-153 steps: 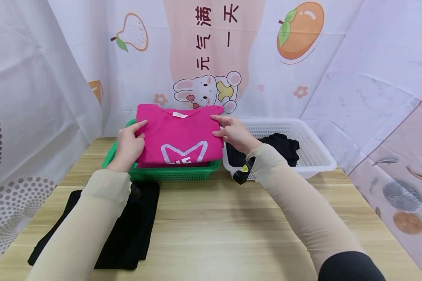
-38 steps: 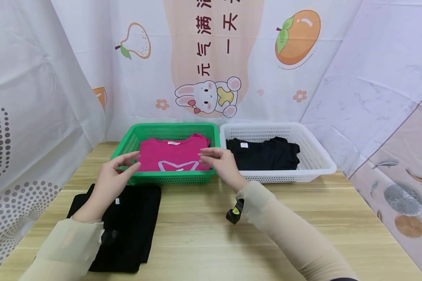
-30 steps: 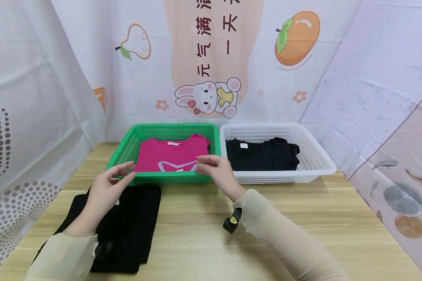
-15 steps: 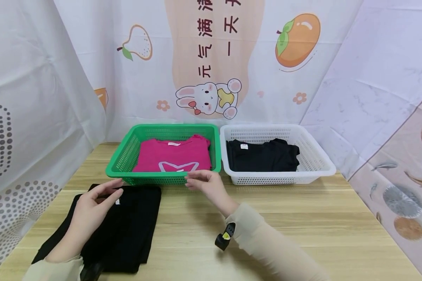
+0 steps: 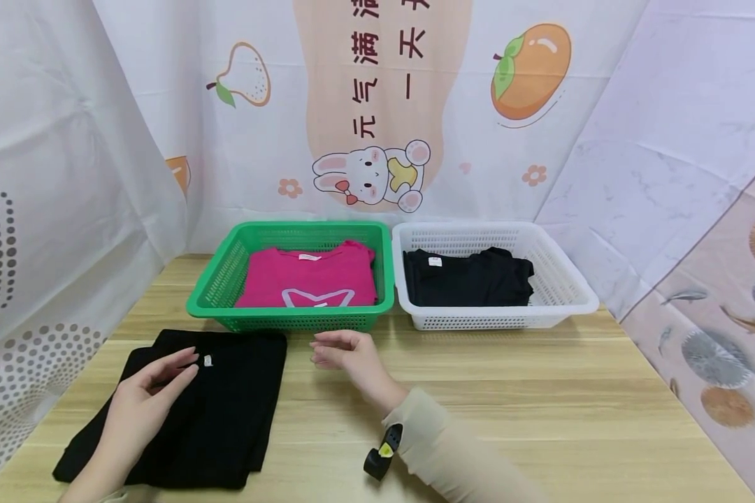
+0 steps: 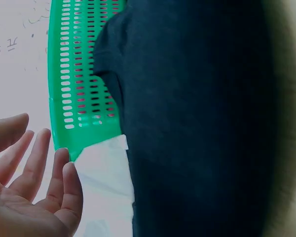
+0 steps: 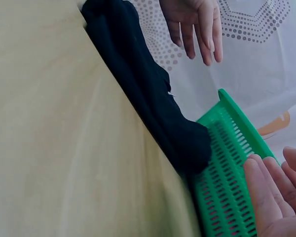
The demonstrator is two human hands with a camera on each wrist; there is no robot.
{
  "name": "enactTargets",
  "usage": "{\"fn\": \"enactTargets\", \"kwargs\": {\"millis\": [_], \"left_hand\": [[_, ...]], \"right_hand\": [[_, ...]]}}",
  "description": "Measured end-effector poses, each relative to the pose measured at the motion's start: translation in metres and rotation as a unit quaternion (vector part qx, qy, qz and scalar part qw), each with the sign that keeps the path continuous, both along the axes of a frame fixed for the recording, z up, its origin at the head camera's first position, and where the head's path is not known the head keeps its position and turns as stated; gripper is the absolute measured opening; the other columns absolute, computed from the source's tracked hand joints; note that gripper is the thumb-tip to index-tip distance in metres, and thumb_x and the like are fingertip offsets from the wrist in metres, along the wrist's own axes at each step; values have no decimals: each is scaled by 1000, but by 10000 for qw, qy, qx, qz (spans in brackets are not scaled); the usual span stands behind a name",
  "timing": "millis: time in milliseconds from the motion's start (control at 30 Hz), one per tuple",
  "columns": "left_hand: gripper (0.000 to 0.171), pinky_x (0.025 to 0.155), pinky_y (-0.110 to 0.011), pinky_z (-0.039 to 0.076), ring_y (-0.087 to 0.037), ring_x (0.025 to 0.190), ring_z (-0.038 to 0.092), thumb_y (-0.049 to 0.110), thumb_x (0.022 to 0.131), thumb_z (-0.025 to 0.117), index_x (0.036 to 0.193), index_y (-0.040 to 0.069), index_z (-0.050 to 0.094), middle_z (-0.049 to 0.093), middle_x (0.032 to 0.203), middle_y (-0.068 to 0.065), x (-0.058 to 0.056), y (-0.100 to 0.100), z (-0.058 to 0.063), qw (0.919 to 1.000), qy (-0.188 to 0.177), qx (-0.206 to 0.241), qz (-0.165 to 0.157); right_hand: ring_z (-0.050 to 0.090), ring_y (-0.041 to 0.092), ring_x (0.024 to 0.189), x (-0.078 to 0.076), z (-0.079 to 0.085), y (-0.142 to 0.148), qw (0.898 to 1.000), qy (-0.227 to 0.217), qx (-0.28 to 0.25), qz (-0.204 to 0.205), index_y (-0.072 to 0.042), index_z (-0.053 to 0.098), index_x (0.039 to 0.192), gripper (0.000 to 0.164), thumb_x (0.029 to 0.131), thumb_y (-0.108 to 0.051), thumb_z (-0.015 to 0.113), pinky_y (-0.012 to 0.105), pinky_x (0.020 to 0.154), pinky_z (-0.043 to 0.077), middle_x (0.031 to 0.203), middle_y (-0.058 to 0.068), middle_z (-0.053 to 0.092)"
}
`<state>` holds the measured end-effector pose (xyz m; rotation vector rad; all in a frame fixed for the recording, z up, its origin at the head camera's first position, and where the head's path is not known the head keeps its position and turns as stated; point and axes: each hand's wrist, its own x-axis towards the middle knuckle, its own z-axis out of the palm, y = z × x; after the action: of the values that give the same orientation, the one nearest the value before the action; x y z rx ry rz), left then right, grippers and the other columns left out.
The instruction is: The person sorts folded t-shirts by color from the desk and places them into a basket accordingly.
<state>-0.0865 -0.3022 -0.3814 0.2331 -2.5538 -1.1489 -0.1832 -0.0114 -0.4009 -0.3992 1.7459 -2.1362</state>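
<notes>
Head view: on the counter [image 5: 509, 412], at left, a folded black pile [image 5: 226, 419]; behind it, a green basket [image 5: 302, 323], just beside a white basket [image 5: 497, 321]; inside the green one, a pink shirt [image 5: 314, 279]. Above the pile, left hand [image 5: 140, 409], thumb and fingers parted; off its right edge, right hand [image 5: 352, 360], loosely bent, nothing held. Likely risk: unfolding of the pile, from pinching only the top layer.

Black cloth [image 7: 143, 84] perhaps touches green basket [image 7: 229, 170]; right hand [image 7: 281, 200] near.

Plain beige sleeve [image 5: 443, 447] on the right, plus a chunky black wrist gadget [image 5: 375, 463] with a little yellow patch [image 5: 386, 450] on it.
</notes>
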Motion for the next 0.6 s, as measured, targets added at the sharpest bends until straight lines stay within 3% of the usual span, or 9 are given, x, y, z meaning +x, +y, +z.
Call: {"fn": "enactTargets", "kwargs": {"millis": [167,233,300,400,500,600], "left_hand": [[47,69,-1,41,27,86,47,34,97,63,134,4,61,50,101,46,4,-9,-7,9995,-272,-117,114],[48,68,-1,40,29,85,44,34,97,63,135,5,60,61,107,33,4,-14,-11,9987,-392,-225,228],[48,65,-2,39,31,83,40,34,98,63,136,5,59,70,115,11,5,-19,-14,9974,-502,-372,364],[50,62,-4,38,33,81,35,35,98,61,138,5,57,65,126,-25,6,-25,-18,9950,-700,-525,475],[53,64,-11,41,34,80,30,37,99,59,141,5,54,58,133,-30,8,-30,-20,9924,-935,-618,515],[56,76,-30,48,33,80,26,39,100,57,143,5,51,54,136,-32,8,-34,-21,9894,-1168,-658,552]], "right_hand": [[74,25,95,7,-9,-7,9999,-119,-81,31,16,58,125,34,95,0,61,43,91,57,121,33,64],[73,25,95,11,-13,-9,9996,-240,-110,70,16,58,125,35,95,-1,61,42,91,57,120,31,65],[74,25,95,15,-16,-12,9990,-408,-145,99,16,58,125,35,95,-1,61,40,89,58,120,30,66],[73,23,93,22,-21,-16,9974,-662,-237,145,14,59,124,34,95,-2,62,37,85,59,119,28,67],[73,21,90,27,-26,-20,9959,-819,-331,195,13,60,124,33,94,0,62,37,84,60,118,29,67],[72,21,89,31,-29,-25,9952,-861,-395,259,12,61,124,32,94,1,62,38,83,60,117,31,67]]}}
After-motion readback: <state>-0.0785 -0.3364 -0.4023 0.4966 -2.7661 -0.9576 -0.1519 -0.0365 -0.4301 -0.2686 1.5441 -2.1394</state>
